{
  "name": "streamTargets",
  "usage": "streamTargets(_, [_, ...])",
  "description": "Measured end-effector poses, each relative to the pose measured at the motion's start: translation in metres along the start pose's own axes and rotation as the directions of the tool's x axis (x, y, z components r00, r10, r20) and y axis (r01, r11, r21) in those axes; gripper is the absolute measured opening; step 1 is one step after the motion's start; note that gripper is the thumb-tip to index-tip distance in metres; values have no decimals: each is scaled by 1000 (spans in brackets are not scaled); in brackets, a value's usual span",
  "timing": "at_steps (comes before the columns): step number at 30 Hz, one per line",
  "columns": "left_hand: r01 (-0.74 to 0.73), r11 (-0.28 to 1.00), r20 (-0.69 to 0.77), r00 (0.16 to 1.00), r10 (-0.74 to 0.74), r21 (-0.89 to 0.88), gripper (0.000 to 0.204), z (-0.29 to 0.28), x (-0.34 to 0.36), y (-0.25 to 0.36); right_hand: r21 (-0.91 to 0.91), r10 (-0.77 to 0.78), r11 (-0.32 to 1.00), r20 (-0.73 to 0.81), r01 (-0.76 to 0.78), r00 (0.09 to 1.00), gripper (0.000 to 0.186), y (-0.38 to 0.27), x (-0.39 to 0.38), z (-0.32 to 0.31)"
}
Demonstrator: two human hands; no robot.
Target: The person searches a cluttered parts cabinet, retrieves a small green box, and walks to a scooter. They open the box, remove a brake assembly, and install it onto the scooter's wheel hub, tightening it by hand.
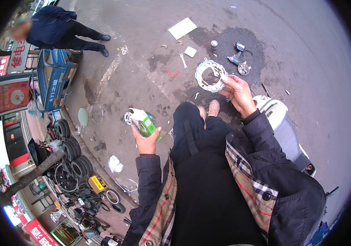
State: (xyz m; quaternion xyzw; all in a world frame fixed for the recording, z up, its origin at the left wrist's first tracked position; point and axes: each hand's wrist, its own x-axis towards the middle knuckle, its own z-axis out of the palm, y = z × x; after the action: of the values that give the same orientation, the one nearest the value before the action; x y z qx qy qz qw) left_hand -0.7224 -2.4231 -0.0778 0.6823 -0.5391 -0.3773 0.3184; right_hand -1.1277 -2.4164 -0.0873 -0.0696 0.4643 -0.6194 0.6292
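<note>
My right hand (pixel 237 93) grips a silvery ring-shaped brake assembly (pixel 204 84) with curved shoes, raised at centre right with fingers closed on its edge. My left hand (pixel 145 140) holds a green and white cardboard box (pixel 146 125) at centre left. A round silver part (pixel 127 117) shows just beside that box. On the pavement beyond my hands lie red-handled pliers (pixel 173 75), a wrench (pixel 183 60), a cordless power tool (pixel 235 57), a silver round part (pixel 244 68), a small can (pixel 214 44) and a white sheet (pixel 182 28).
A person (pixel 64 30) in dark clothes stands at the upper left beside a blue cart (pixel 53 80). Stacked tyres (pixel 72 149), a yellow box (pixel 97 183) and assorted parts line the left kerb. A white scooter (pixel 282 135) is at my right, beside my legs.
</note>
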Motion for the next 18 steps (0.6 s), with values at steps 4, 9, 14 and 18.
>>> streamTargets(4, [53,996,42,998,-56,68,124,23,48,22,35,-17,999,-68,19,998,35,-16,44,-5])
streamTargets(9, [80,993,182,979,-95,87,123,72,135,33,11,-30,999,-207,33,978,29,-33,101,-14])
streamTargets(14, [121,981,276,948,-160,151,123,123,239,32,-51,-48,998,-348,33,936,37,-59,157,7])
streamTargets(18, [164,986,315,935,-164,25,123,133,294,46,-92,-59,995,-362,27,930,36,-90,202,48])
